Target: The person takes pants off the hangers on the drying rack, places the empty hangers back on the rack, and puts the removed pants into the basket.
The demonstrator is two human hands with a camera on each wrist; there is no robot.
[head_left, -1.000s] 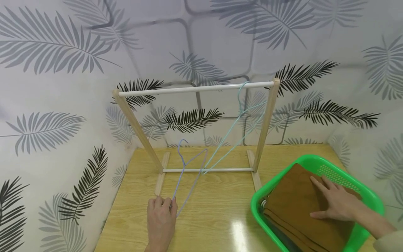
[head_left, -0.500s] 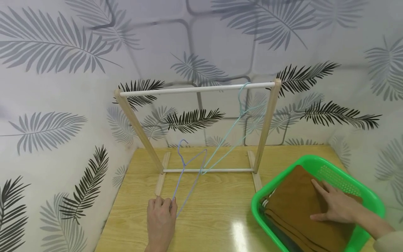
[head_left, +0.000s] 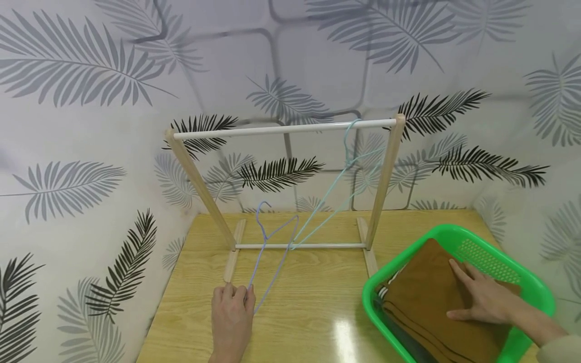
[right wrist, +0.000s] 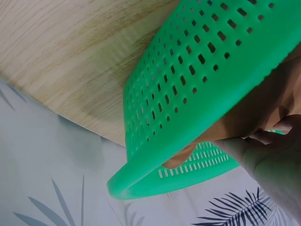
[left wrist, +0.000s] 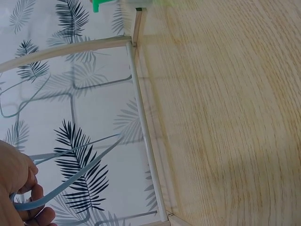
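My left hand [head_left: 232, 322] grips one end of a thin periwinkle-blue clothes hanger [head_left: 265, 238] in front of the rack, hook pointing up and away. The left wrist view shows the fingers [left wrist: 35, 207] curled round the hanger [left wrist: 70, 181]. At the right, my right hand [head_left: 492, 297] rests with spread fingers on folded brown cloth [head_left: 422, 292], which lies on top of other fabric in a green plastic basket [head_left: 369, 297]. The right wrist view has this hand [right wrist: 273, 165] just inside the basket rim [right wrist: 207, 122], thumb against the cloth, with some fingers hidden.
A wooden rack with a white top rail [head_left: 272, 130] stands at the back of the wood-grain table [head_left: 313, 302]. On its right end hangs a mint-green hanger [head_left: 347, 164]. Leaf-patterned wall [head_left: 295, 60] rises behind and at both sides.
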